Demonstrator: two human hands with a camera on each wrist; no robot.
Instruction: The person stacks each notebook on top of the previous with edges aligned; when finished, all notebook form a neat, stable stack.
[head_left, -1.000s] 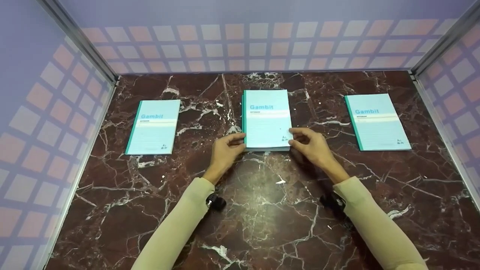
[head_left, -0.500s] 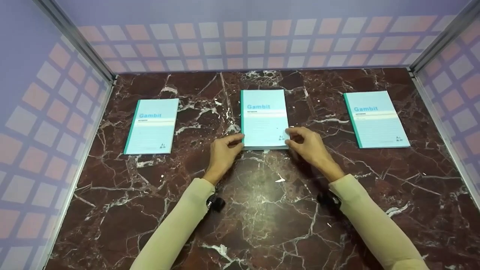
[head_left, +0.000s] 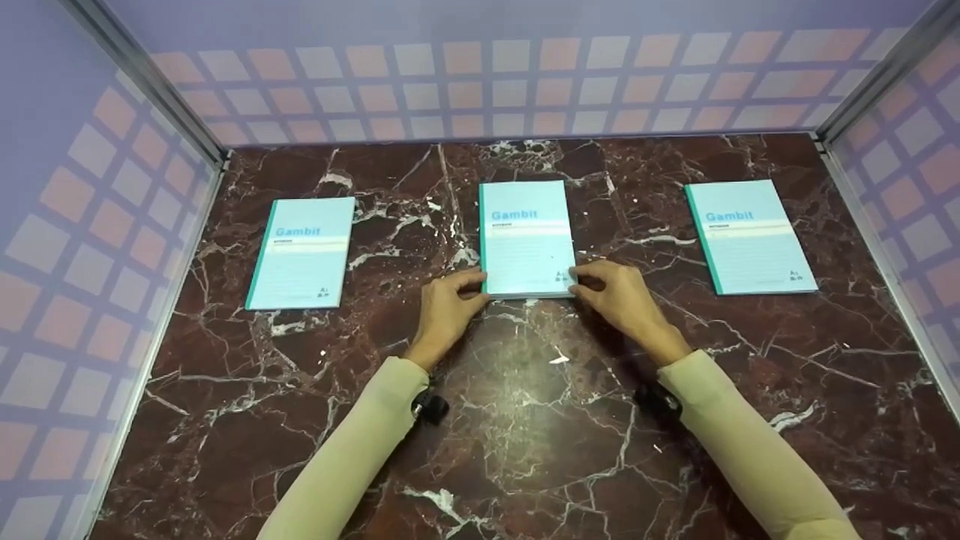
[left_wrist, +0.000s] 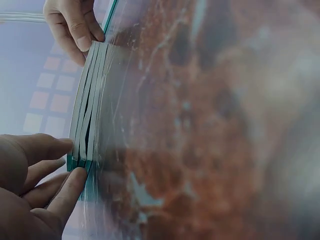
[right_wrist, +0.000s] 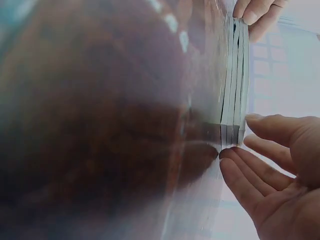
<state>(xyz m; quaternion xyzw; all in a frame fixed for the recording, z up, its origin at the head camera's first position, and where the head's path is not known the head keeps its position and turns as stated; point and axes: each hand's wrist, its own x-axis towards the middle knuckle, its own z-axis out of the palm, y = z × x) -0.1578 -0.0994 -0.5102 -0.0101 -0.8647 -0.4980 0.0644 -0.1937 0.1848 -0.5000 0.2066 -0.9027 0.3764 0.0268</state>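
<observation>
A stack of several light-blue notebooks (head_left: 525, 240) with green spines and "Gambit" on the cover lies flat at the table's middle. My left hand (head_left: 450, 309) touches the spine side near its front corner with thumb and fingertips. On the opposite side, my right hand (head_left: 621, 300) presses its fingertips against the page edges near the other front corner. The left wrist view shows the layered notebooks (left_wrist: 90, 100) edge-on, with narrow gaps between some. Fairly straight fingers of the right hand (right_wrist: 280, 170) meet the stack's corner in the right wrist view.
One matching notebook (head_left: 300, 255) lies to the left of the stack and another notebook (head_left: 752, 238) to the right. The dark red marbled table (head_left: 510, 450) is bordered by purple panels (head_left: 495, 90) with pink and white squares at the back and sides.
The stack's notebooks, earlier offset at the spine side, now line up more closely. Both hands stay at its sides, the right slightly lower. The head view has shifted a little.
</observation>
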